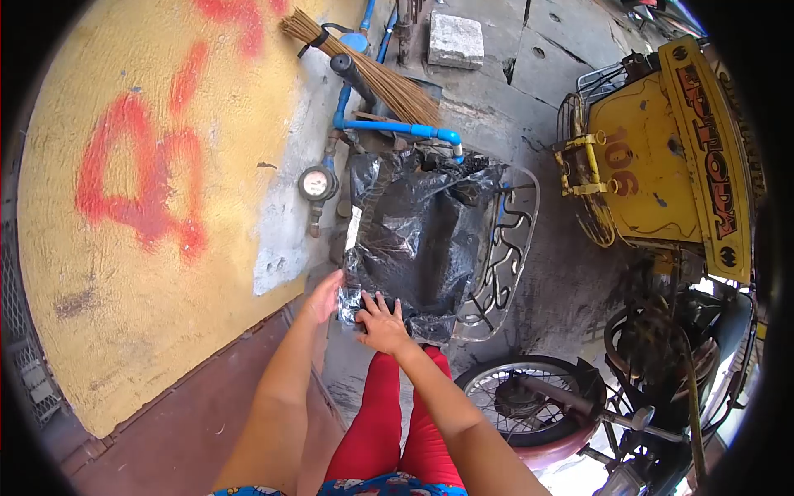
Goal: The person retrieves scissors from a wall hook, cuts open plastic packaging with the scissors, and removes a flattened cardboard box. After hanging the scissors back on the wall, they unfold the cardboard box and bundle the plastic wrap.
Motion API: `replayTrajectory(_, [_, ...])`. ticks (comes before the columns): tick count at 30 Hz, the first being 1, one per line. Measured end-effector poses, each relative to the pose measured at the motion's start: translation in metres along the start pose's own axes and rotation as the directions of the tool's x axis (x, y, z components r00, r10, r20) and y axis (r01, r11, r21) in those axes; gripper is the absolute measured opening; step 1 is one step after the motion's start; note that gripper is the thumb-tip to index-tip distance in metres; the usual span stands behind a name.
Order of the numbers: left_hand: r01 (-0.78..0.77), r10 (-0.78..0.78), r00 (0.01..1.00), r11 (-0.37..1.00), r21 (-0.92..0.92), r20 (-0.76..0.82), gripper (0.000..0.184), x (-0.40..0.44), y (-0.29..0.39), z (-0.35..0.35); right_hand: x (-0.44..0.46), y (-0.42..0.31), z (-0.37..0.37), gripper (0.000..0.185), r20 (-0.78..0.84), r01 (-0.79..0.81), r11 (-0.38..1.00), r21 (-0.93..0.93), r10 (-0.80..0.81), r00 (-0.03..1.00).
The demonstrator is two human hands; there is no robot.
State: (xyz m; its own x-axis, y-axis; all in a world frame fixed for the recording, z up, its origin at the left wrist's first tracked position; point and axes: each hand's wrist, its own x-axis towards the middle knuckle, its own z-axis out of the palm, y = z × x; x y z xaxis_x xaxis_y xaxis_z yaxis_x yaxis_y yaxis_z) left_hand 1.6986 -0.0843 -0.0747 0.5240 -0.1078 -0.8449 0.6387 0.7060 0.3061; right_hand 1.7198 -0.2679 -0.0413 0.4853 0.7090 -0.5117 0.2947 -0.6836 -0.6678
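Observation:
A wrinkled, shiny black plastic sheet (413,240) lies over a bulky form in front of me; what it covers is hidden. My right hand (385,325) rests on its near edge with the fingers spread. At the near left corner is my left hand (325,296), fingers stretched out against the side of the plastic. A whitish strip (354,228) runs along the sheet's left edge. Curled metal scrollwork (500,273) shows along the right side of the covered form.
A yellow wall (149,331) with red paint stands on the left, beside a water meter (316,183) and blue pipe (397,127). Beyond are a stick broom (380,78) and a concrete block (456,41). A motorcycle wheel (529,397) and yellow sidecar (653,157) stand on the right.

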Motion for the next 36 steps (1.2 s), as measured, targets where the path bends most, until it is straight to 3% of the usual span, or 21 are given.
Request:
replayTrajectory(2, [-0.053, 0.102, 0.989, 0.917, 0.395, -0.104, 0.050, 0.010, -0.006, 0.004, -0.001, 0.014, -0.001, 0.048, 0.068, 0.063, 0.987, 0.149, -0.073, 0.995])
replayTrajectory(3, [-0.071, 0.119, 0.988, 0.913, 0.403, -0.095, 0.046, 0.017, -0.007, 0.002, -0.008, 0.016, -0.018, 0.057, 0.067, 0.088, 0.978, 0.188, -0.102, 0.992])
replayTrajectory(4, [-0.065, 0.110, 0.990, 0.916, 0.395, -0.093, 0.046, 0.020, -0.009, -0.001, -0.014, 0.022, -0.035, 0.050, -0.149, 0.218, 0.889, 0.402, -0.171, 0.974])
replayTrajectory(5, [-0.064, 0.137, 0.981, 0.895, 0.442, -0.135, 0.050, 0.022, -0.006, 0.003, -0.030, 0.016, -0.070, 0.038, -0.128, 0.024, 0.830, 0.558, 0.057, 0.990])
replayTrajectory(6, [-0.064, 0.170, 0.969, 0.871, 0.487, -0.177, 0.054, 0.024, -0.001, 0.007, -0.037, 0.037, -0.061, 0.026, -0.561, 0.166, 0.877, 0.451, 0.134, 0.817])
replayTrajectory(7, [-0.114, 0.259, 0.940, 0.851, 0.513, -0.222, 0.061, 0.023, 0.003, 0.016, -0.041, 0.053, -0.073, 0.022, -0.793, 0.093, 0.954, 0.285, 0.180, 0.582])
replayTrajectory(8, [-0.122, 0.291, 0.925, 0.837, 0.534, -0.245, 0.067, 0.029, 0.008, 0.014, -0.049, 0.078, -0.074, 0.029, -0.761, -0.043, 0.890, 0.453, 0.412, 0.501])
replayTrajectory(10, [-0.114, 0.244, 0.954, 0.835, 0.539, -0.175, 0.074, 0.025, 0.031, 0.038, -0.043, 0.122, -0.082, 0.053, -0.726, -0.041, 0.784, 0.619, 0.591, 0.351])
replayTrajectory(12, [-0.179, 0.268, 0.957, 0.847, 0.500, -0.113, 0.073, 0.048, 0.037, 0.038, -0.028, 0.155, -0.087, 0.078, -0.398, 0.183, 0.360, 0.915, 0.728, 0.558])
replayTrajectory(13, [-0.246, 0.302, 0.952, 0.854, 0.458, -0.052, 0.071, 0.058, 0.040, 0.039, -0.023, 0.169, -0.093, 0.086, -0.166, 0.043, 0.181, 0.982, 0.746, 0.645])
replayTrajectory(14, [-0.244, 0.302, 0.952, 0.854, 0.459, -0.055, 0.071, 0.065, 0.044, 0.043, -0.016, 0.170, -0.100, 0.079, -0.097, -0.025, 0.151, 0.988, 0.749, 0.656])
replayTrajectory(18, [-0.276, 0.392, 0.916, 0.768, 0.577, -0.084, 0.056, 0.079, 0.044, 0.073, 0.002, 0.156, -0.103, 0.057, -0.465, 0.251, 0.419, 0.873, 0.555, 0.690])
replayTrajectory(20, [-0.312, 0.783, 0.589, -0.007, 0.950, 0.199, 0.054, 0.079, 0.039, 0.091, 0.007, 0.135, -0.096, 0.052, -0.615, 0.243, 0.612, 0.753, 0.522, 0.591])
replayTrajectory(22, [-0.201, 0.770, 0.624, -0.008, 0.979, 0.135, 0.049, 0.030, 0.036, 0.153, 0.003, 0.105, -0.097, 0.050, -0.507, 0.232, 0.480, 0.846, 0.592, 0.627])
replayTrajectory(25, [-0.330, 0.723, 0.600, -0.165, 0.929, 0.342, 0.060, 0.008, -0.002, 0.192, -0.006, 0.068, -0.108, 0.054, -0.262, 0.336, 0.012, 0.942, 0.653, 0.711])
replayTrajectory(26, [-0.347, 0.633, 0.688, -0.143, 0.927, 0.355, 0.065, -0.001, -0.012, 0.207, -0.016, 0.051, -0.122, 0.054, -0.117, 0.264, -0.102, 0.959, 0.705, 0.699])
replayTrajectory(28, [-0.468, 0.489, 0.742, -0.111, 0.877, 0.458, 0.065, -0.002, -0.040, 0.210, -0.018, 0.075, -0.105, 0.050, -0.309, 0.352, 0.042, 0.935, 0.580, 0.753])
replayTrajectory(30, [-0.607, 0.324, 0.743, -0.044, 0.794, 0.586, 0.057, -0.001, -0.059, 0.211, -0.035, 0.087, -0.106, 0.043, -0.295, 0.262, 0.160, 0.952, 0.714, 0.635])
replayTrajectory(32, [-0.639, 0.239, 0.757, 0.074, 0.766, 0.608, 0.054, -0.007, -0.074, 0.212, -0.043, 0.111, -0.094, 0.037, -0.346, 0.346, 0.173, 0.922, 0.769, 0.538])
replayTrajectory(33, [-0.652, 0.164, 0.757, 0.249, 0.716, 0.632, 0.051, -0.008, -0.071, 0.213, -0.048, 0.116, -0.098, 0.035, -0.360, 0.326, 0.218, 0.920, 0.801, 0.479])
replayTrajectory(36, [-0.641, 0.328, 0.763, 0.273, 0.717, 0.557, 0.047, -0.023, -0.051, 0.217, -0.057, 0.118, -0.126, 0.033, -0.380, 0.392, 0.227, 0.892, 0.845, 0.375])
